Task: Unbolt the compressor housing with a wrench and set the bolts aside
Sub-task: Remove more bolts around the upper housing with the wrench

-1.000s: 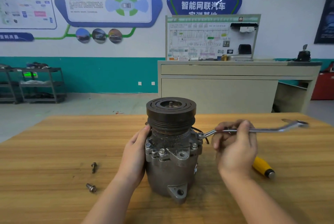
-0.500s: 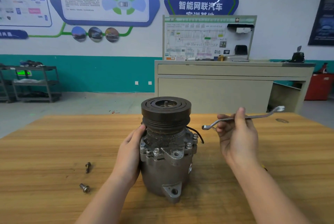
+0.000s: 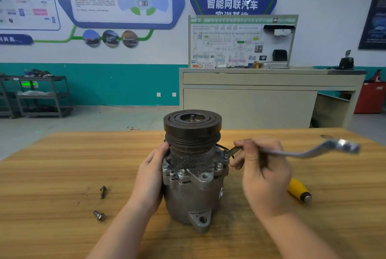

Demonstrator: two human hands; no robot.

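Note:
A grey metal compressor (image 3: 192, 191) with a black pulley (image 3: 192, 127) on top stands upright on the wooden table (image 3: 52, 175). My left hand (image 3: 150, 177) holds its left side, fingers wrapped on the housing. My right hand (image 3: 261, 166) grips a silver ring wrench (image 3: 309, 152) by its shaft. The wrench's near end sits at a bolt (image 3: 226, 155) on the housing's right flange. Several bolts remain along the flange. Two loose bolts, one (image 3: 102, 191) and another (image 3: 99, 215), lie on the table to the left.
A yellow-handled tool (image 3: 298, 189) lies on the table behind my right hand. Beyond the table's far edge stand a beige workbench (image 3: 250, 102) with a diagram board and, at far left, a metal shelf rack (image 3: 41, 95).
My right hand had lifted the wrench off the compressor half a second ago; now it has brought the wrench's end back down onto the right flange bolt. The left hand stays put.

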